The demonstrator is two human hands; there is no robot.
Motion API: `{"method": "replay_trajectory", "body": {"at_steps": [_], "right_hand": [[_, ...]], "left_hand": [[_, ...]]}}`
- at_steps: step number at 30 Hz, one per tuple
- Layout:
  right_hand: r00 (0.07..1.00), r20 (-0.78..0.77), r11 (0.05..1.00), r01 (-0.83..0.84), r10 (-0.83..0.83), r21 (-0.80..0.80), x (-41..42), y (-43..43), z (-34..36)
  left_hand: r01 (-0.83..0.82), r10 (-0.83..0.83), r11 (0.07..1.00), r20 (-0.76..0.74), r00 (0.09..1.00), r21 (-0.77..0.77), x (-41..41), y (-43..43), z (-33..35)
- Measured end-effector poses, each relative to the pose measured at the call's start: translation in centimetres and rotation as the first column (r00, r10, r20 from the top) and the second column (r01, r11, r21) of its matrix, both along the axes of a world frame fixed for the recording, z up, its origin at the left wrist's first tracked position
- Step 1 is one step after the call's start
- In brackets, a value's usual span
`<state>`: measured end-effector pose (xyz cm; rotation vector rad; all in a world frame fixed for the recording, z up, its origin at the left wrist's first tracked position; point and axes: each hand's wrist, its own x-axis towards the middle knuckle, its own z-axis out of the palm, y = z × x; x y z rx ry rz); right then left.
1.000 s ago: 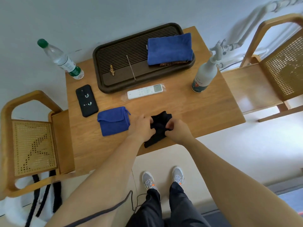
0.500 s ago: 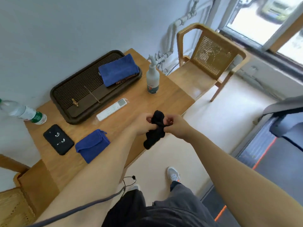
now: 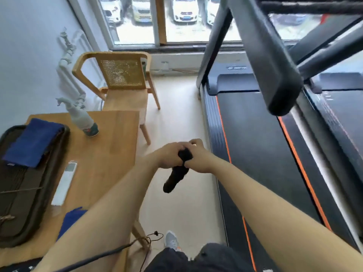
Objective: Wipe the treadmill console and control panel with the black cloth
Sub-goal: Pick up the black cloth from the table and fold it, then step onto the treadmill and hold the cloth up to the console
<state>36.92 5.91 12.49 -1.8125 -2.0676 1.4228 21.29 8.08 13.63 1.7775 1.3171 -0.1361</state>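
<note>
The black cloth (image 3: 177, 176) hangs bunched in the air over the floor, between the wooden table and the treadmill. My left hand (image 3: 170, 156) and my right hand (image 3: 197, 158) both grip its top end, close together. The treadmill (image 3: 261, 154) fills the right side, with a black belt and orange stripes. Its dark handrail (image 3: 275, 75) juts toward me at the upper right. The console and control panel are out of view, above the frame.
A wooden table (image 3: 110, 138) stands at left with a dark tray (image 3: 23, 203), a blue cloth (image 3: 31, 142), a spray bottle (image 3: 82, 118) and a white remote (image 3: 64, 183). A cane-backed chair (image 3: 121, 83) stands beyond it. Pale floor (image 3: 176, 118) runs between table and treadmill.
My view has swung right from the table toward the treadmill. Both hands have lifted the black cloth off the table and carried it out over the floor.
</note>
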Motion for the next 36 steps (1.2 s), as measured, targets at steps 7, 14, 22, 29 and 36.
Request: {"method": "replay_trajectory", "body": {"at_steps": [7, 14, 22, 29, 36], "right_hand": [[0.915, 0.254, 0.949, 0.305, -0.314, 0.075, 12.6, -9.4, -0.1], [0.796, 0.042, 0.796, 0.599, -0.604, 0.089, 29.7, -22.0, -0.2], [0.757, -0.073, 0.732, 0.648, -0.649, 0.208, 46.1, -31.2, 2.5], [0.689, -0.211, 0.629, 0.721, -0.693, 0.291, 53.7, -29.9, 7.8], [0.773, -0.15, 0.717, 0.63, -0.617, 0.297, 59.7, -24.9, 8.4]], "left_hand": [[0.263, -0.263, 0.965, -0.049, 0.964, 0.002, 13.2, -3.9, 1.0], [0.383, -0.373, 0.899, -0.084, 0.924, 0.213, 28.7, -11.9, -0.7], [0.35, -0.256, 0.773, -0.246, 0.935, 0.529, 43.1, -18.7, 2.6], [0.195, -0.146, 0.691, -0.13, 0.981, 0.696, 50.4, -18.0, 8.2], [0.12, -0.095, 0.695, -0.075, 0.993, 0.709, 55.6, -15.1, 8.7]]}}
